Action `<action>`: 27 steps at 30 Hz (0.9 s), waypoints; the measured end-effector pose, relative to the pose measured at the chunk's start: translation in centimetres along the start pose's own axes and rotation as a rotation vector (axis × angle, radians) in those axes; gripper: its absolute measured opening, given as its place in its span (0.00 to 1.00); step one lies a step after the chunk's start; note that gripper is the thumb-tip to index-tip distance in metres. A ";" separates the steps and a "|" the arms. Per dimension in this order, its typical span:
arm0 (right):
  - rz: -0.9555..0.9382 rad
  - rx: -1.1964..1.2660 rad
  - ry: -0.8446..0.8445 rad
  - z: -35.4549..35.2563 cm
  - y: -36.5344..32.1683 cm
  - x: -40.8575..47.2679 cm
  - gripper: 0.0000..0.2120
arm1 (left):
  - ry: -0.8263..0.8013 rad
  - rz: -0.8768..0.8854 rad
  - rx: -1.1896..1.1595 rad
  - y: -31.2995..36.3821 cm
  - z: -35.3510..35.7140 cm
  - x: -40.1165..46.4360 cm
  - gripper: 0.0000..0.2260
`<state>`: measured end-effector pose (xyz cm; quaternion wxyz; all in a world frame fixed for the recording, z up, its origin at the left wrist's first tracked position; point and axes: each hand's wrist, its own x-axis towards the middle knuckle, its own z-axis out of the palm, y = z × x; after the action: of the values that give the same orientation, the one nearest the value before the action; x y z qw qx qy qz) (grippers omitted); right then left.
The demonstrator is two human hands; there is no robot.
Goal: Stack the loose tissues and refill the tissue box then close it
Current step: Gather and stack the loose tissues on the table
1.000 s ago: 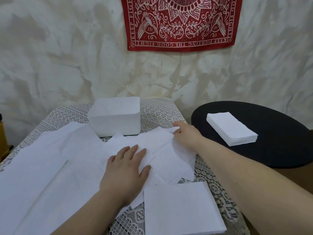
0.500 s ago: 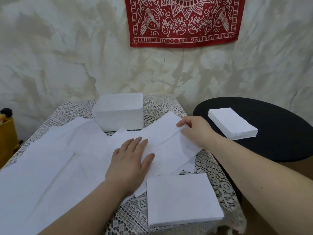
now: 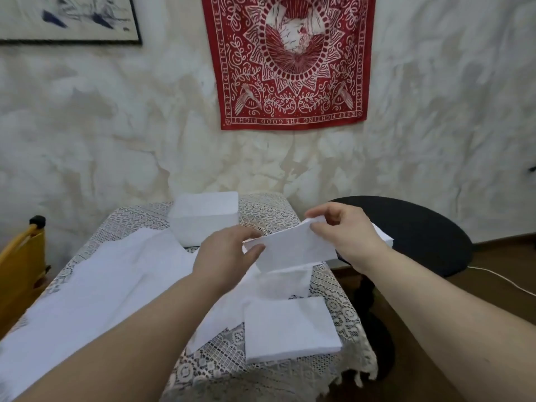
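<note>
**Lifting one loose tissue for the stack**

The step in hand looks like the gathering: both hands hold one tissue (image 3: 293, 248) in the air above the table (image 3: 269, 210), in front of the box (image 3: 207, 217). The left hand (image 3: 223, 256) pinches its left edge between thumb and fingers; the right hand (image 3: 345, 233) grips the upper right corner, fingers curled over the paper. Both forearms reach forward, wrists raised, the sheet stretched between them and sagging a little

More loose tissues (image 3: 101, 285) lie spread over the left of the table, so stacking seems far from done. A squared stack (image 3: 290, 329) sits near the front edge, just below the hands. The next move probably calls for lowering the sheet flat onto that stack with edges aligned, gently, since thin paper creases and drifts. The box appears closed; refilling is not yet begun
</note>
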<state>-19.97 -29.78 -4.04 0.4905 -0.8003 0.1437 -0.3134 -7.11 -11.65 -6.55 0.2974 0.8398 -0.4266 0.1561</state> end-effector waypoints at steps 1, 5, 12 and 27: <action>-0.003 0.002 -0.001 -0.2 -0.3 -0.4 0.09 | 0.015 -0.021 -0.039 0.0 -0.4 -0.3 0.09; -0.008 -0.057 -0.015 -0.8 -1.0 -1.9 0.10 | 0.036 -0.054 -0.073 0.3 -1.8 -1.6 0.04; -0.092 -0.559 -0.023 -1.3 -0.5 -3.2 0.04 | -0.010 -0.129 -0.170 1.1 -2.7 -3.2 0.03; -0.232 -0.579 -0.003 0.0 4.2 -10.4 0.07 | -0.016 -0.123 -0.214 1.1 0.4 -10.6 0.05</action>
<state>-27.58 -26.19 -11.47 0.2032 -0.9184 0.1341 -0.3120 -14.19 -5.80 -11.91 0.3910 0.8291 -0.3906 0.0846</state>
